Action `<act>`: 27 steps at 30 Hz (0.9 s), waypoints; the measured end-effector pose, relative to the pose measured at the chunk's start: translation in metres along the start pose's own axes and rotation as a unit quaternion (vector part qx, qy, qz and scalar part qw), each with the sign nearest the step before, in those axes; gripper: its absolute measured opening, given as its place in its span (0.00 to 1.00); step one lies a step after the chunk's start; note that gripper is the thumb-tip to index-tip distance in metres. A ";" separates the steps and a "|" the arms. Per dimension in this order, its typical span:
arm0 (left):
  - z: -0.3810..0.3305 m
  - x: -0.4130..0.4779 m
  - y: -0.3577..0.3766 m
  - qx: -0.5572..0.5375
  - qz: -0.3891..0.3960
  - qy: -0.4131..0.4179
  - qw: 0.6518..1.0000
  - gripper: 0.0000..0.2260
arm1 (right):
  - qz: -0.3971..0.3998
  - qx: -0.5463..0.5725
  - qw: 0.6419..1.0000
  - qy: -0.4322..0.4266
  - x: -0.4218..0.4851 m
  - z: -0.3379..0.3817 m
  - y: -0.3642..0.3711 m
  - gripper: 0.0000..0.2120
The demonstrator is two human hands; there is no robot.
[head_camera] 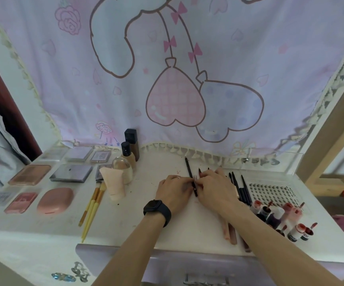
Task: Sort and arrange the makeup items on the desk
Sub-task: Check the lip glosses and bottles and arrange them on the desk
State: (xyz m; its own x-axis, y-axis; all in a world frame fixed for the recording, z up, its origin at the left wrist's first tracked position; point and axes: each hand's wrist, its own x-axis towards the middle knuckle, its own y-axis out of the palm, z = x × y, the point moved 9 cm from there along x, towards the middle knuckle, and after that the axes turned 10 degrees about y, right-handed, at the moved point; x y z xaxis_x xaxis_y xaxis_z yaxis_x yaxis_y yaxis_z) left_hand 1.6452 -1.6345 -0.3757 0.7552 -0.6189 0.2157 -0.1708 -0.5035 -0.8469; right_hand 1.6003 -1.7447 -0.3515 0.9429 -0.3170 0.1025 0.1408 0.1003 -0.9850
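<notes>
Left hand (174,188) and right hand (215,187) meet on the counter (138,203), fingers curled, both pinching one black pencil (189,169) between them. More pencils (243,188) lie just right of the right hand.

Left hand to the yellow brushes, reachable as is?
Probably yes. Bare desk lies between the left hand and the yellow brushes; the pink tube stands only beside their heads. It would first have to release the black pencil it holds with the right hand.
</notes>
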 end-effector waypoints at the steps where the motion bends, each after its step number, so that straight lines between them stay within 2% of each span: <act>1: 0.000 0.001 0.000 -0.003 0.000 -0.002 1.000 0.16 | 0.000 -0.003 1.000 -0.001 0.000 0.000 0.000 0.16; 7: 0.000 0.005 0.003 -0.015 0.000 -0.013 1.000 0.15 | 0.012 0.006 1.000 0.001 -0.002 0.002 0.002 0.15; 27: 0.006 -0.019 -0.007 -0.054 0.004 -0.033 0.998 0.19 | -0.032 0.079 0.996 -0.039 -0.032 -0.001 -0.018 0.17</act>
State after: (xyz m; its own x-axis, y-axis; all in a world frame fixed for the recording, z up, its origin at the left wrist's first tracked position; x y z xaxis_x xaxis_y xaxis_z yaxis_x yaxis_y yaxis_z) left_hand 1.6360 -1.6157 -0.3771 0.7924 -0.5848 0.1736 -0.2423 -0.5629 -0.7902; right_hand 1.5673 -1.7374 -0.3370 0.9503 -0.2540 0.1801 0.2407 0.2323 -0.9424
